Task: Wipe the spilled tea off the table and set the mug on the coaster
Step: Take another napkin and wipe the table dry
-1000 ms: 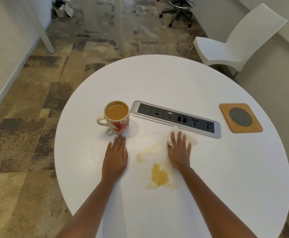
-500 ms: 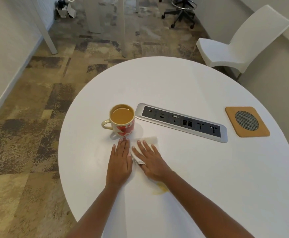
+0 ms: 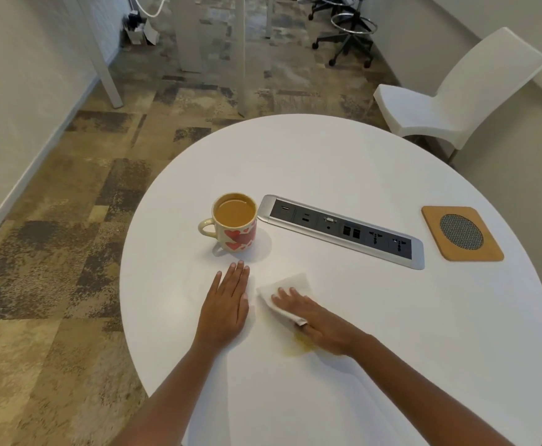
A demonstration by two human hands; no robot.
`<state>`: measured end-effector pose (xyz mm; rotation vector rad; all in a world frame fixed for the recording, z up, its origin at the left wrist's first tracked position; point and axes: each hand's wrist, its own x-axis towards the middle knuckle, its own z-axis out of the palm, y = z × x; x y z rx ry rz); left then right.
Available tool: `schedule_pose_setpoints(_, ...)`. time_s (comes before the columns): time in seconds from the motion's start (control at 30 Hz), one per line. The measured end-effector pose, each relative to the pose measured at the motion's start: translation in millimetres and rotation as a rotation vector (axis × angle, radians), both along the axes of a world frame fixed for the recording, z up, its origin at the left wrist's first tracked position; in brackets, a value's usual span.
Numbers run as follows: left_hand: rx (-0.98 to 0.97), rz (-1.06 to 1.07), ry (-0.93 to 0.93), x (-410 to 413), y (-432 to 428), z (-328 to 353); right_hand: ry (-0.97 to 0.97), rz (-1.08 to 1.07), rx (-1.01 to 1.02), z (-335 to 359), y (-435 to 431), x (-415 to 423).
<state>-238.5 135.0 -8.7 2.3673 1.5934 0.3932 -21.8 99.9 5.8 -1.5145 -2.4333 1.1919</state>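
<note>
Left hand (image 3: 226, 304): flat on the surface (image 3: 327, 156), fingers straight and together, holding nothing. It sits nearer the left edge than the right hand (image 3: 318, 320), which lies just beside it.

Right hand: straight fingers press a tissue (image 3: 290, 284) down. The tissue's far corner shows beyond the fingertips. Whether the thumb grips the near edge, I cannot tell.

A pale tea stain (image 3: 295, 347) lies at the heel of the right hand, on my side, partly under the palm.

The mug (image 3: 235, 222), nearly full, stands upright just beyond the left fingertips, not touching them, handle pointing left.

A socket panel (image 3: 343, 231) runs from beside the mug off to the right, beyond the right hand.

The coaster (image 3: 461, 233) lies well to the right of the right hand, past the panel's end, near the right edge. Bare surface runs from the right hand to it, on the near side of the panel.

A chair (image 3: 456, 91) stands off the far right edge.
</note>
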Motion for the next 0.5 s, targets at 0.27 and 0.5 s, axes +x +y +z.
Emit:
schedule_pose_setpoints(0.27, 0.071, 0.149, 0.036, -15, -8, 6, 0.394, -0.666, 0.046, 26, -19, 50)
schedule_pose_setpoints(0.5, 0.022, 0.214, 0.09, -16, -28, 4, 0.173, -0.626, 0.105, 22, -58, 73)
